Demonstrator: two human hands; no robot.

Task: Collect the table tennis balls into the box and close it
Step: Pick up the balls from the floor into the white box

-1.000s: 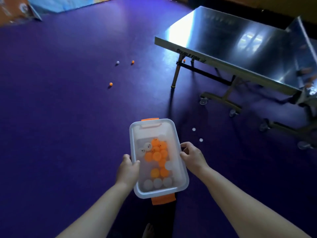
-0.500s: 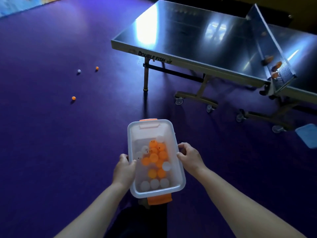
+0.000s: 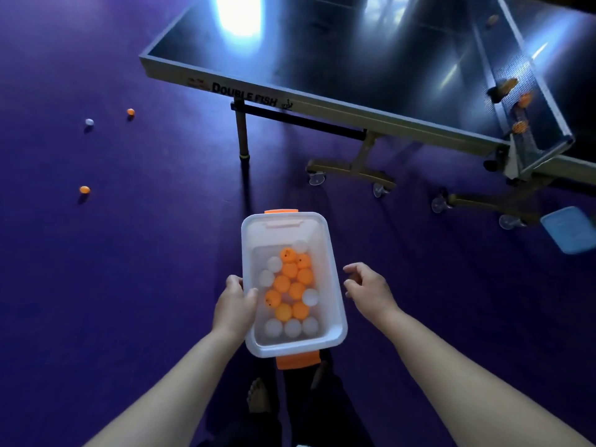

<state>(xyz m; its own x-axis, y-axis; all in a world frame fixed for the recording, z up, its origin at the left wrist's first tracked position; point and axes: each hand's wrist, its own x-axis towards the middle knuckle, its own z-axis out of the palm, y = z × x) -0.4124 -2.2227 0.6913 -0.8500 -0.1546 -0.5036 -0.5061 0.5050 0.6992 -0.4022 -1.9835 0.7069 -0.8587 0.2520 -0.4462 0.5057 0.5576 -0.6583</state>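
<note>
Three loose balls (image 3: 84,189) lie on the floor (image 3: 129,285) at far left, well apart from the box (image 3: 337,285). The left hand (image 3: 235,304) grips the box's left rim, thumb hooked over the edge. The open-topped box, held above the floor, holds orange and white balls (image 3: 290,270). The right hand (image 3: 367,290) hovers just beside the right rim, fingers loosely curled, holding nothing. Beyond stands the table (image 3: 354,59); a flat blue piece (image 3: 569,233) lies near its wheels.

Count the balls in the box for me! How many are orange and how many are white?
Orange balls: 9
White balls: 7
Total in the box: 16
</note>
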